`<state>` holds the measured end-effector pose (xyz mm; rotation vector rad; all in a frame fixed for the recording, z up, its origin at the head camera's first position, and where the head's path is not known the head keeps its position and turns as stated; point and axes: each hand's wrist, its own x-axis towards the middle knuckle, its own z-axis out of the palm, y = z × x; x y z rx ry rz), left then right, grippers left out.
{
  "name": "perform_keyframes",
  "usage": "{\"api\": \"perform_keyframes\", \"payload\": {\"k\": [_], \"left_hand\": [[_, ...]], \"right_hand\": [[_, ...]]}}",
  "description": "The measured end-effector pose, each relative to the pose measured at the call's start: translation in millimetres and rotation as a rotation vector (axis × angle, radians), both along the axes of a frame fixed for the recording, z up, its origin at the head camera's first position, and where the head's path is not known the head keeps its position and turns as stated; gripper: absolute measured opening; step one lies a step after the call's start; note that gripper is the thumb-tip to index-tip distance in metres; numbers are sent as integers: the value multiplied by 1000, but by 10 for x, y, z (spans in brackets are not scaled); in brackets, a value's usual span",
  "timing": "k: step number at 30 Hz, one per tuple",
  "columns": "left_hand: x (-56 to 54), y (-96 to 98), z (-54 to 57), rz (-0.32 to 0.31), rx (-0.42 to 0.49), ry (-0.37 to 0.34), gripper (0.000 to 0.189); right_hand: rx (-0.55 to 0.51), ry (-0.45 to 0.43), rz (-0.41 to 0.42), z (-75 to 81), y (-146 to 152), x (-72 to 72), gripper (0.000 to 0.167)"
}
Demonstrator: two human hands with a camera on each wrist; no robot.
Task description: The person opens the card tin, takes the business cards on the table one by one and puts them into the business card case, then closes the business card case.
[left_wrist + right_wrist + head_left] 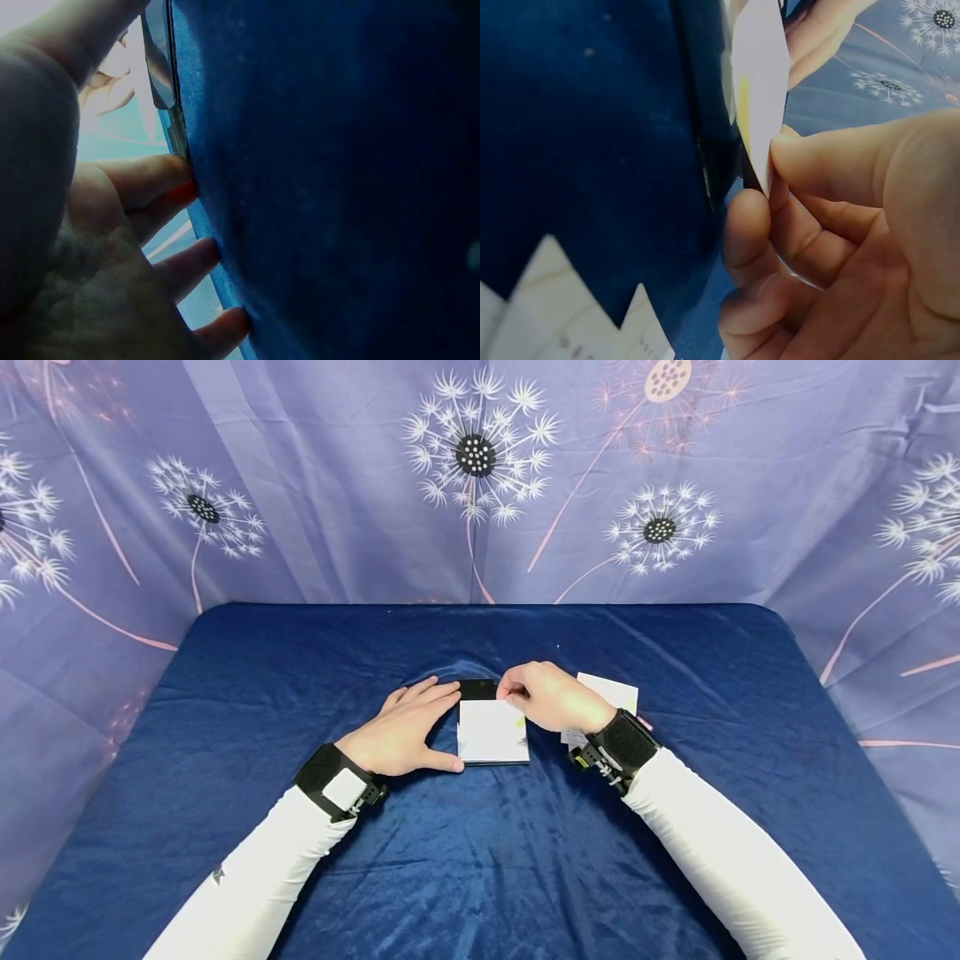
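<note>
A white square card point(491, 732) with a small yellow mark lies over a flat black glossy object point(476, 688), whose dark strip shows beyond its far edge. My right hand point(551, 696) pinches the card's far right corner. In the right wrist view, thumb and index finger hold that corner of the card point(763, 82), bent up from the glossy black surface point(705, 97). Along the left side rests my left hand point(405, 727), fingers spread and straight. Its thumb touches the near left corner, and the fingertips point(180, 169) meet the blue cloth by the far left corner.
Right of the black object, partly under my right forearm, lie more white cards or papers point(611, 691), some with print point(555, 315). A blue velvety cloth point(465, 860) covers the table. Behind hangs a lilac curtain point(337, 485) with dandelion patterns.
</note>
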<state>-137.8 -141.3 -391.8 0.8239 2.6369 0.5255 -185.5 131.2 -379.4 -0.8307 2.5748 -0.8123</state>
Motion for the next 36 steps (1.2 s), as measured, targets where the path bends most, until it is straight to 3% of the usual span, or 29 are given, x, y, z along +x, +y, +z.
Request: {"api": "perform_keyframes", "payload": {"k": [13, 36], "left_hand": [[22, 5, -30, 1, 7, 7, 102], [22, 15, -24, -5, 11, 19, 102]], "right_hand": [[7, 10, 29, -96, 3, 72, 16], [-8, 94, 72, -74, 19, 230, 15]]}}
